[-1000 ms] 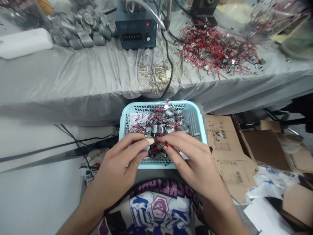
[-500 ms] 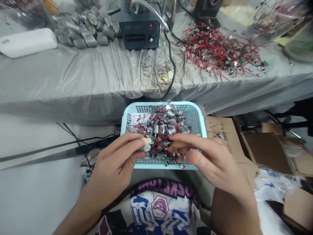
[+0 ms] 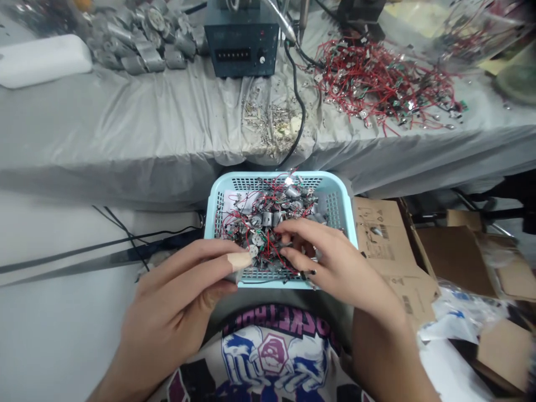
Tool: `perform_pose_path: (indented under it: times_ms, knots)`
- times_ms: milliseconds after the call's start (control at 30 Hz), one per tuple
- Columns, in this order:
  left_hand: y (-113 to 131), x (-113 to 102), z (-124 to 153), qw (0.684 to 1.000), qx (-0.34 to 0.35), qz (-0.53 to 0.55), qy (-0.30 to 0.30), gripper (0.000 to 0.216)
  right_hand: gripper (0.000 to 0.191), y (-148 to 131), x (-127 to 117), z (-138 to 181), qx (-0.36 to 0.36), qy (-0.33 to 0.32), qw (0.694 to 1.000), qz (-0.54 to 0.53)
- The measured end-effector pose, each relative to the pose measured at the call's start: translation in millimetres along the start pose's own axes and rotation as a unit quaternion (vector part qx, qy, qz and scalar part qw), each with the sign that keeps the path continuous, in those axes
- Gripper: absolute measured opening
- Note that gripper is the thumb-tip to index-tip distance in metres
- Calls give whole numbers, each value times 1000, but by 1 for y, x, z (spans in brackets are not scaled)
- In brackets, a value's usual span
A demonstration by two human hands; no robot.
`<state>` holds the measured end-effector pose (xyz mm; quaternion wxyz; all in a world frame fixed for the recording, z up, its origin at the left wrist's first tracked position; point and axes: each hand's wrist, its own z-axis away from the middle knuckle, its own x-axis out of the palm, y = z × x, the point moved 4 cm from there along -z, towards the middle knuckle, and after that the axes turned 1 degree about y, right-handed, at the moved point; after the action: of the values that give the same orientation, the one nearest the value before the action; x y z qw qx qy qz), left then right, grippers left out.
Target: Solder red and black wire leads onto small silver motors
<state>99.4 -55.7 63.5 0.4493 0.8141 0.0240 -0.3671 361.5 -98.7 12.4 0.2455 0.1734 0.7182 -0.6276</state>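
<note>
A light blue plastic basket (image 3: pixel 343 201) rests on my lap, filled with small grey motors (image 3: pixel 268 219) tangled in thin red wires. My left hand (image 3: pixel 184 296) is at the basket's near left corner, thumb and bandaged forefinger pinched on a small motor (image 3: pixel 252 252). Inside the basket's near right part, my right hand (image 3: pixel 326 262) has its fingers curled down into the tangle of wires and motors; what it grips is hidden.
A grey cloth-covered bench (image 3: pixel 125 139) stands ahead with a dark blue soldering station (image 3: pixel 242 47), a heap of larger silver motors (image 3: pixel 142 39), a pile of red-wired parts (image 3: pixel 377 81) and a white block (image 3: pixel 42 58). Cardboard boxes (image 3: pixel 389 240) lie at my right. Cables (image 3: pixel 104 245) run along the left.
My left hand has drawn back toward the basket's near left corner with the motor. My right hand moved forward and down into the tangle. The view tilted slightly.
</note>
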Motion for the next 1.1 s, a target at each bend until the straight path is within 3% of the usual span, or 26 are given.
perform_pose_path:
  times_ms: [167,400,500,667,900,1100]
  knots:
    - [4,-9,8,1000,17,2,-6,45,29,4,10,-6,65,56,993,-77]
    - [15,1,10,998,28,52,9,50,34,4,11,-29,96,-37,991,-87]
    - [15,5,8,997,44,61,12,51,26,4,12,-31,113,-58,989,-78]
    - [14,8,4,997,52,58,17,51,12,2,15,-29,108,-72,988,-78]
    - [11,11,3,997,55,46,-4,49,16,-4,2,-22,69,-51,990,-112]
    - [9,12,4,998,39,45,6,36,18,2,-1,-9,70,-93,988,-98]
